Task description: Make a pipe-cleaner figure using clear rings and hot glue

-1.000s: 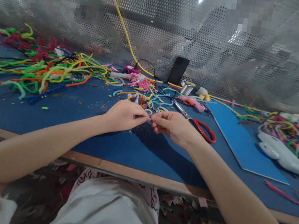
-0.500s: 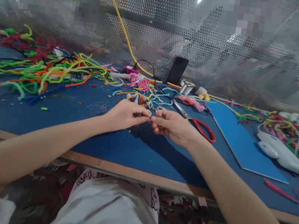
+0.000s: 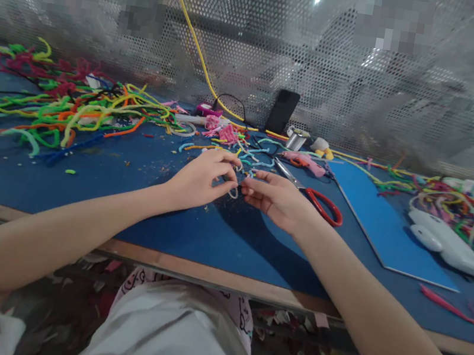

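Head view: the work looks midway, to judge by the hands. The left hand meets the right hand over the near middle of the table, and between them is a small pale loop, its lower curve showing just below the left thumb. The left thumb and forefinger close on it at their tips, with an arched gap behind. The right thumb and forefinger come up beside it, the other fingers curled loosely below; whether they pinch it or some tiny end, I cannot tell.

What is done, as far as shows, is that the loop has its round bend; whether its ends are fastened is hidden by the fingertips, so that much may be left. Just beyond the hands lie short, curled stems, and I cannot tell whether these are finished pieces or offcuts. The scissors lie beside the right hand, untouched.

Plenty of material is unused, it seems: a large heap of long, bright lengths on the left and another tangle on the far right, behind a white tool (perhaps a glue gun). No count of pieces done can be read from this.
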